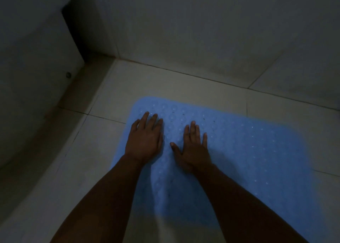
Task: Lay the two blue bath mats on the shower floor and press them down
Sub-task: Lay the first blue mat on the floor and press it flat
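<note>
A light blue bath mat (248,150) with rows of small round bumps and holes lies flat on the pale tiled shower floor (114,88). Both palms lie flat on its left part, fingers straight. My left hand (145,137) presses near the mat's far left corner. My right hand (193,148) presses just to the right of it, thumb spread out. Only blue matting in one stretch shows; in this dim light I cannot tell whether it is one mat or two.
A tiled wall (202,25) rises behind the mat. A pale curved fixture (33,80) with a small round bolt stands at the left, close to the floor's corner. Bare tiles lie left of and beyond the mat.
</note>
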